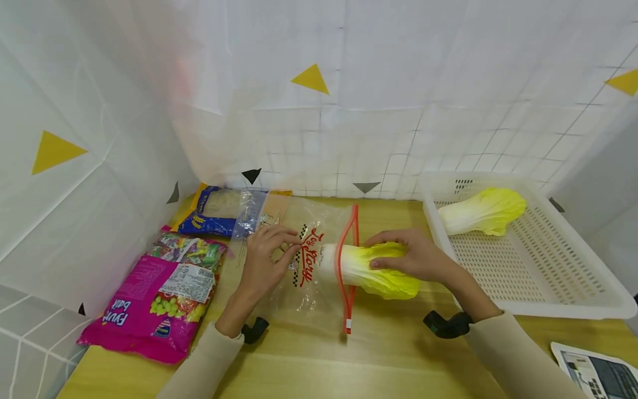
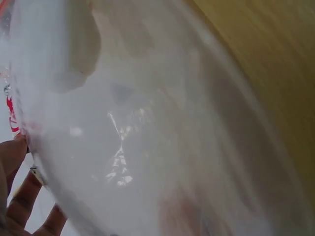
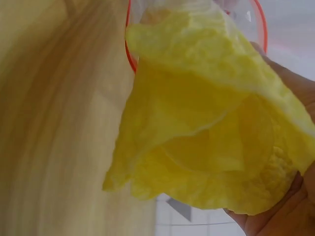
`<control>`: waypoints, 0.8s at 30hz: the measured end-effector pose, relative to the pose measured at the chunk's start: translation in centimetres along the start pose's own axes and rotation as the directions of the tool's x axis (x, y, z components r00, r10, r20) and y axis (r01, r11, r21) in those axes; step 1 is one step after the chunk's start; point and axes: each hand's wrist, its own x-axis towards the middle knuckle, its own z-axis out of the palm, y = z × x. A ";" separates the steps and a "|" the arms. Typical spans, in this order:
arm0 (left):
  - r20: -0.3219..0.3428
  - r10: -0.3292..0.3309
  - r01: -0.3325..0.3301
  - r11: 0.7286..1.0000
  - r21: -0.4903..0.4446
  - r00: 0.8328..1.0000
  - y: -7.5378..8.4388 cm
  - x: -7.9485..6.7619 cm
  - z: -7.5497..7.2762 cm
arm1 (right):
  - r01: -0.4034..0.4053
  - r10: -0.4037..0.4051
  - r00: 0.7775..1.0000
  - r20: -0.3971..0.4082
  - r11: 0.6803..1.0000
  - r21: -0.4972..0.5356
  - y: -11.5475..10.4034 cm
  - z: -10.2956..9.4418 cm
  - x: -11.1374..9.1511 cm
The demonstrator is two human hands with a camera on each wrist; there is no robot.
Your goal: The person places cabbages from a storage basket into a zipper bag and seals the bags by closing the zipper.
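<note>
A clear zip bag (image 1: 311,305) with a red zip edge and red lettering lies sideways over the table, its mouth toward the right. My left hand (image 1: 266,257) pinches the bag's film between thumb and fingers near the lettering. With my right hand (image 1: 418,257) I grip a napa cabbage (image 1: 394,284) by its yellow leafy end. The white stem end is inside the bag, past the red edge, and the leaves stick out. Through the film in the left wrist view the pale stem (image 2: 59,44) shows. Ruffled leaves (image 3: 197,113) fill the right wrist view.
On the right stands a white perforated basket (image 1: 573,227) with a second napa cabbage (image 1: 485,211) in it. A pink snack bag (image 1: 149,302) and a blue-yellow packet (image 1: 214,213) lie at left. A printed packet (image 1: 598,371) sits at the front right corner.
</note>
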 end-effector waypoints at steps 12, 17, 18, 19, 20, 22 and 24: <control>0.008 0.009 -0.010 1.000 0.022 1.000 -0.1 0.0 0.2 | -0.048 0.049 0.996 -0.069 0.999 0.016 2.2 3.6 0.3; 0.008 0.013 -0.013 1.000 0.028 1.000 -0.1 0.0 0.1 | -0.073 0.074 0.995 -0.069 0.997 0.014 2.8 4.3 0.3; 0.007 0.012 -0.012 1.000 0.029 1.000 -0.1 0.0 0.1 | -0.077 0.078 0.995 -0.065 0.997 0.021 2.9 4.3 0.2; 0.006 0.013 -0.013 1.000 0.029 1.000 -0.1 0.0 0.1 | -0.080 0.081 0.995 -0.061 0.997 0.024 3.1 4.2 0.1; 0.006 0.010 -0.010 1.000 0.029 1.000 -0.1 0.0 0.2 | -0.080 0.081 0.995 -0.055 0.997 0.023 3.2 4.2 0.0; 0.006 0.007 -0.007 1.000 0.029 1.000 -0.2 0.0 0.2 | -0.079 0.080 0.996 -0.038 0.996 0.037 3.6 4.1 -0.4; 0.005 0.003 -0.003 0.999 0.032 1.000 -0.3 0.0 0.1 | -0.072 0.073 0.997 -0.014 0.997 0.042 3.9 4.0 -0.7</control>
